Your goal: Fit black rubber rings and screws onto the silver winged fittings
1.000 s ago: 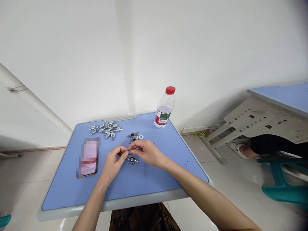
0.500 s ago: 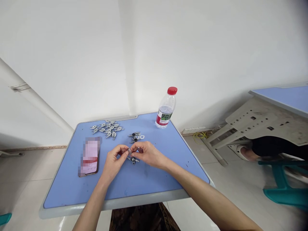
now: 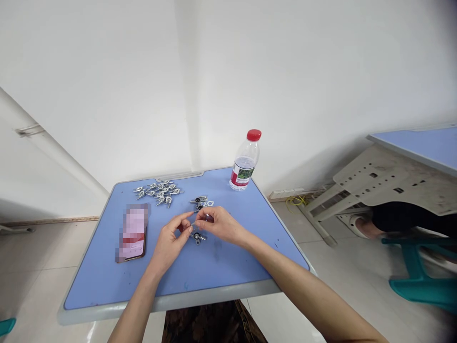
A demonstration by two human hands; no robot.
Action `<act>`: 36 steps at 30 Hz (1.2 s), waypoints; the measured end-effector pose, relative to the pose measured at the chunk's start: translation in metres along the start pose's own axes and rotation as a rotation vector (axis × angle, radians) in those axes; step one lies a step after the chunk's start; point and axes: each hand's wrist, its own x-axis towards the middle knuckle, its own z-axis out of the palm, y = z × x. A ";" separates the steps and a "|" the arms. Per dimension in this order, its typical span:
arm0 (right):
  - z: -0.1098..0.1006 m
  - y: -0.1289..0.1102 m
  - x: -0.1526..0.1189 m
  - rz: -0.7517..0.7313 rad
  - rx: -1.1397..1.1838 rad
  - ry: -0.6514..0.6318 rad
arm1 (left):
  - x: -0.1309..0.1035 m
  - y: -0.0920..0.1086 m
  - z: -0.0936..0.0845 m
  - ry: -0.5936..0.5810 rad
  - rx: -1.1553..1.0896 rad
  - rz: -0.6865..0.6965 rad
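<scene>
My left hand (image 3: 173, 238) and my right hand (image 3: 221, 226) meet over the middle of the blue desk. A small metal part (image 3: 193, 225) shows between their fingertips, mostly covered, so its exact kind cannot be made out. The right thumb and index finger pinch it. On the left, the thumb touches its near side and the index finger stretches along its far side. Just below the fingers lies a shiny metal fitting (image 3: 197, 237) with a dark round centre. Beyond the right hand rest similar fittings (image 3: 198, 200) and a flat metal plate with a hole (image 3: 210, 203).
Several silvery metal pieces (image 3: 160, 192) lie heaped at the desk's back left. A phone (image 3: 134, 231) lies left of my hands. A red-capped water bottle (image 3: 243, 166) stands at the back right. Another desk (image 3: 421, 145), a teal stool (image 3: 424, 290) and a person's foot (image 3: 362, 226) are farther right.
My left index finger has straightened and moved away from the left thumb. My right hand has shifted slightly, and the small part between the fingertips has turned.
</scene>
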 end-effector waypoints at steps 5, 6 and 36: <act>-0.007 -0.005 -0.003 0.017 -0.035 -0.079 | 0.000 0.002 0.000 0.034 -0.034 -0.033; -0.008 -0.005 -0.004 0.015 -0.042 -0.092 | 0.000 0.002 0.000 0.036 -0.033 -0.035; -0.021 0.007 -0.002 -0.056 -0.280 -0.320 | 0.002 -0.004 -0.001 -0.209 0.181 0.008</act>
